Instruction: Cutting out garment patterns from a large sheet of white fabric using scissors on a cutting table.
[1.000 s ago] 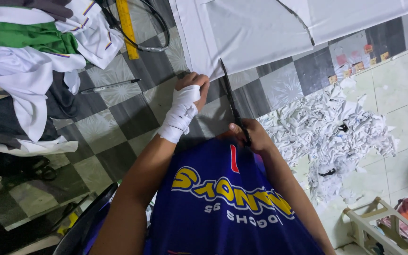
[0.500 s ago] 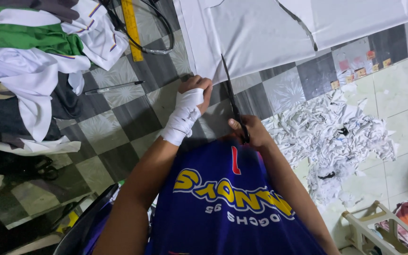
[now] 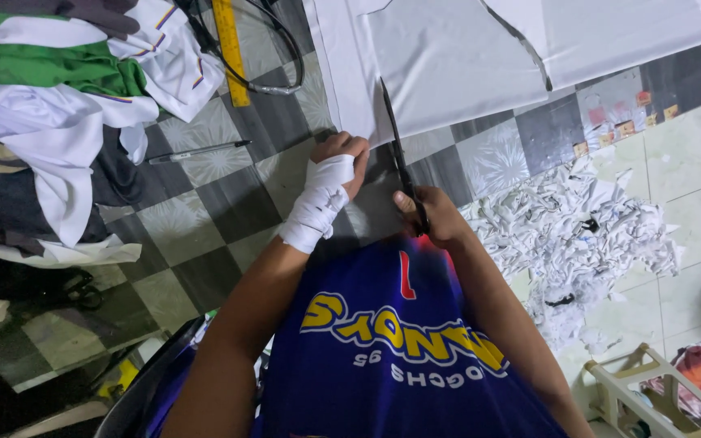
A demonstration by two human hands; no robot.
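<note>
A: Item, white fabric [image 3: 448, 65]?
B: Spread on the checkered floor [image 3: 204, 211]; bandaged left hand [image 3: 330, 182] pinches its near edge.
A: Scissors [image 3: 399, 154]?
B: Right hand [image 3: 436, 215] grips the handles; blades reach onto the fabric.
A: Scraps [image 3: 578, 235]?
B: Right of the fabric.

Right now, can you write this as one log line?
left hand: holds white fabric edge | right hand: grips black scissors, blades on fabric | paper scraps: right

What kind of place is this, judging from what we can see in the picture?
Probably a small tailoring or garment workshop, worked on the floor. The right hand cuts white fabric with scissors, white offcuts are heaped alongside, and folded garments lie beside a yellow ruler.
</note>
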